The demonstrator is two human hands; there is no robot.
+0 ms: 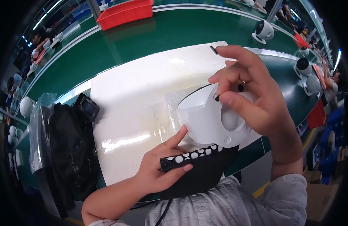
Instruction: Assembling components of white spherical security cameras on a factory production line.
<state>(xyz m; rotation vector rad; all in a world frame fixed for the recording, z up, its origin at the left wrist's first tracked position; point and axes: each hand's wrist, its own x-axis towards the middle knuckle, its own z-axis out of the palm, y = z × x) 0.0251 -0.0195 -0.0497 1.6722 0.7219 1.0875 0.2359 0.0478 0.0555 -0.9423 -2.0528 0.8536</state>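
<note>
A folded black sheet [204, 175] with a row of white round spots is gripped in my left hand [159, 164], between the thumb and the fingers. My left index fingertip is by the white plastic housing [198, 120], which sits tilted over the work mat. My right hand [253, 86] is over its ring-shaped base, thumb and a finger closed at a small black round pad [217, 98]. Another black round pad [240, 88] sits on the base. On the raised right index fingertip is a thin dark piece [213, 50]. A round recess [227, 139] shows bare white.
A white mat [125, 90] covers the table before me. Left stand a black bag [74, 147], clear plastic wrap [40, 128] and a black device [87, 107]. Beyond is a green conveyor [181, 28] with a red bin [125, 15]. White-and-black cameras [263, 32] stand at right.
</note>
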